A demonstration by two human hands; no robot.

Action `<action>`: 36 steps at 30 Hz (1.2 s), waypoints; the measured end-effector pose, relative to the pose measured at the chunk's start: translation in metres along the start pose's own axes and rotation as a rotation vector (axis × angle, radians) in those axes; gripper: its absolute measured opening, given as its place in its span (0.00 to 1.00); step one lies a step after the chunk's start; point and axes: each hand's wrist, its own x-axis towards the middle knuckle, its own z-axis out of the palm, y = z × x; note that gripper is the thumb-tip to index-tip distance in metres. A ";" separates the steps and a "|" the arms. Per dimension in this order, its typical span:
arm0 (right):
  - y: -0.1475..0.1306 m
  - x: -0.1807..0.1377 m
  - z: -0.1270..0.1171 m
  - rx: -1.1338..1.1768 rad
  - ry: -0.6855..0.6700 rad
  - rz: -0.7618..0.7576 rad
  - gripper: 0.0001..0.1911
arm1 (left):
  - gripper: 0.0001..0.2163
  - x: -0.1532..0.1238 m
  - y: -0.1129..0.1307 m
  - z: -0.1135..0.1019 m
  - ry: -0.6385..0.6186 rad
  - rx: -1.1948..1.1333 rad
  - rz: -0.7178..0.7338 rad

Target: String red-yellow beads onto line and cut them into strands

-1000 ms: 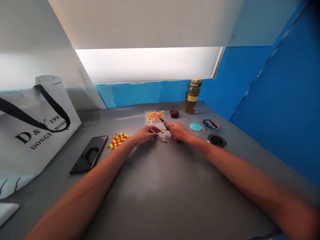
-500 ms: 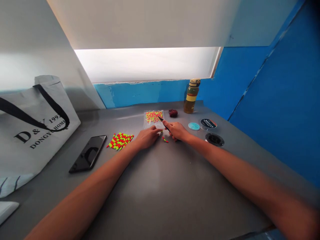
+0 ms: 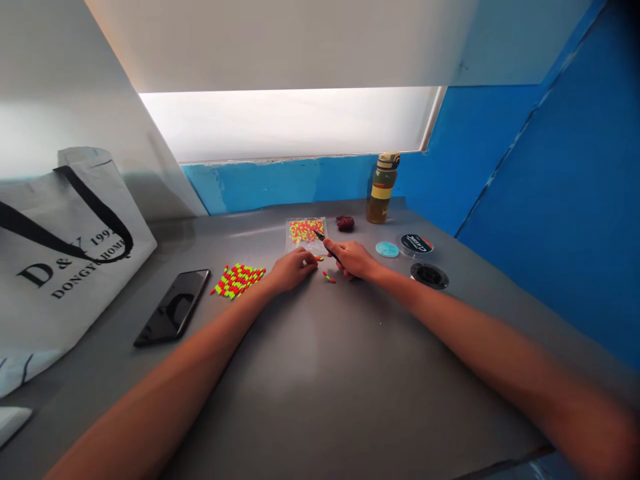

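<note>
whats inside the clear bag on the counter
Small neon red and yellow-green beads fill the clear bag; the left hand covers its lower edge, hiding what lies there.

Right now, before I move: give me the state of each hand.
Left hand: curled; cannot tell if it holds anything.
Right hand: closed, holding a dark-handled pointed tool.

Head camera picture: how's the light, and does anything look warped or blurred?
In the head view, the blind-covered window glows almost white, a soft sheen lies on the grey table, the walls lean from wide-angle warping, and the right forearm blurs towards the frame's edge.
</note>
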 end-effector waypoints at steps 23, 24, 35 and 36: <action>-0.015 -0.014 -0.007 -0.215 -0.029 -0.093 0.35 | 0.14 0.007 0.018 -0.029 0.252 -1.183 -0.455; -0.016 -0.014 -0.007 -0.229 -0.028 -0.103 0.35 | 0.14 0.007 0.018 -0.029 0.251 -1.201 -0.466; -0.013 -0.010 -0.002 -0.390 -0.063 -0.218 0.34 | 0.14 0.008 0.013 -0.029 0.250 -1.243 -0.485; -0.013 -0.010 -0.003 -0.382 -0.067 -0.212 0.34 | 0.14 0.008 0.013 -0.028 0.248 -1.239 -0.482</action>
